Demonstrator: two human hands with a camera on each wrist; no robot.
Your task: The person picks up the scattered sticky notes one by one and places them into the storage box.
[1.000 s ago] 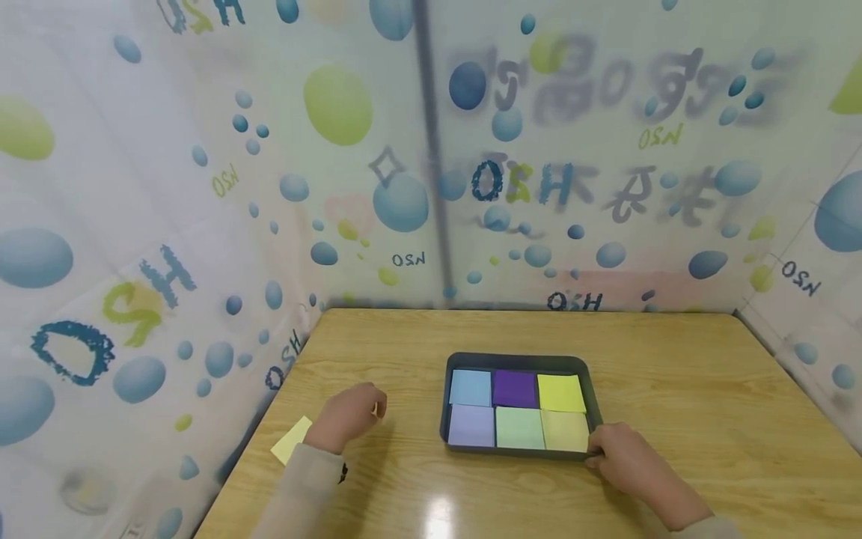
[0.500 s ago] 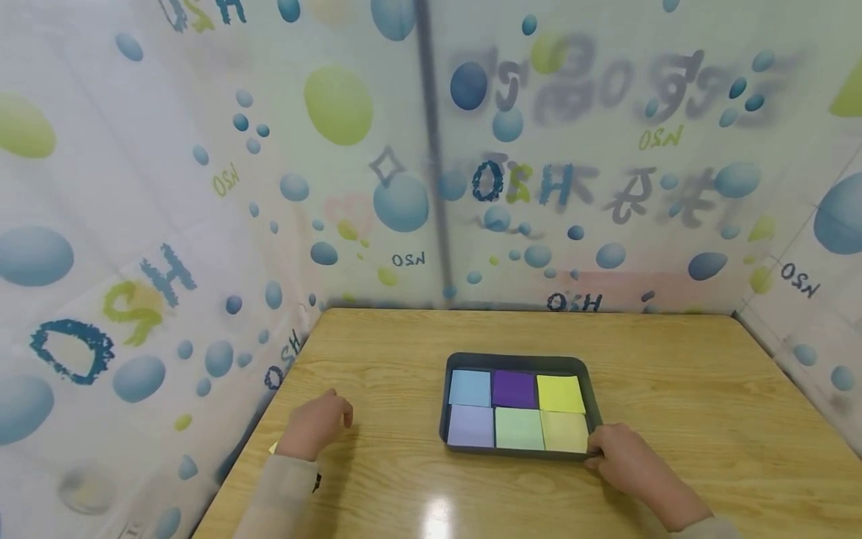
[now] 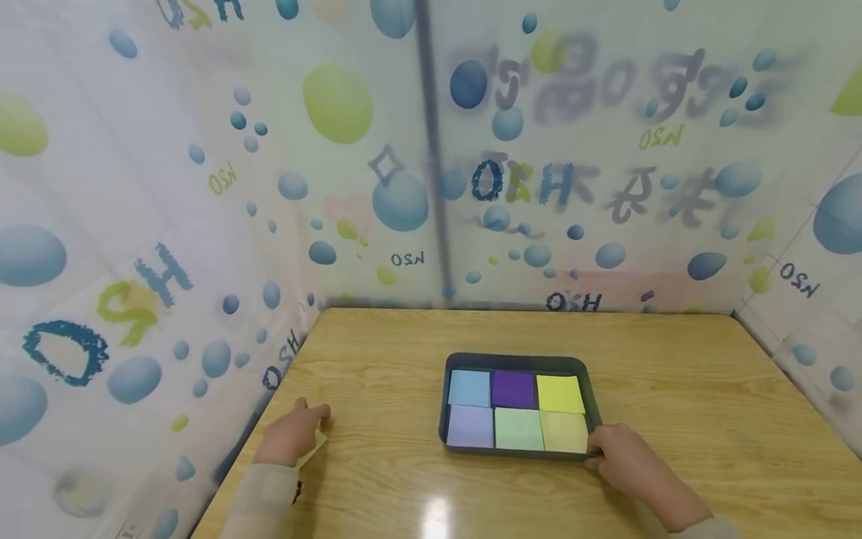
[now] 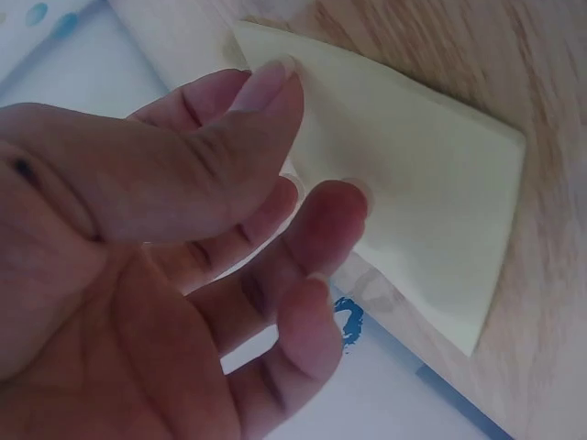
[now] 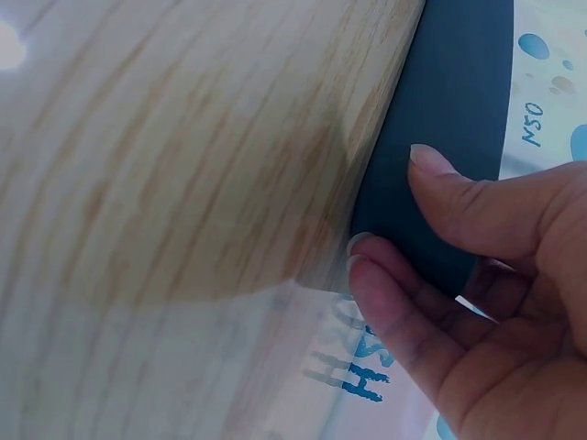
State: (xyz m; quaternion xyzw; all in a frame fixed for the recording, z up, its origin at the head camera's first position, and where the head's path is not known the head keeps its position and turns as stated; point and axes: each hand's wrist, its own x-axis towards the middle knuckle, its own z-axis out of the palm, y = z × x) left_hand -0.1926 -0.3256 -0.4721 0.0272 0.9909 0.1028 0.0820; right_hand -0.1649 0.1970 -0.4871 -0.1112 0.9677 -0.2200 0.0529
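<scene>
At the left of the table, my left hand (image 3: 289, 434) has its fingers curled by a pale yellow sticky note pad (image 3: 312, 451). Seen from the left wrist, the thumb and fingertips meet the edge of this pad (image 4: 422, 165), which bends slightly. My right hand (image 3: 629, 460) grips the near right corner of a dark grey tray (image 3: 518, 364). In the right wrist view the thumb lies on the tray wall (image 5: 449, 92), with fingers round its other side. Inside the tray, square pads sit in two rows: light blue (image 3: 470, 388), purple (image 3: 514, 388), bright yellow, lavender, light green and pale yellow.
The wooden table (image 3: 384, 359) runs back to a wall of printed fabric (image 3: 552, 150). More of that fabric (image 3: 135, 262) hangs along the left edge, close to my left hand. Light glares on the tabletop near the front.
My left hand has moved left to the loose yellow pad, which now shows slightly farther right, beside the fingers. My right hand and the tray have stayed in place.
</scene>
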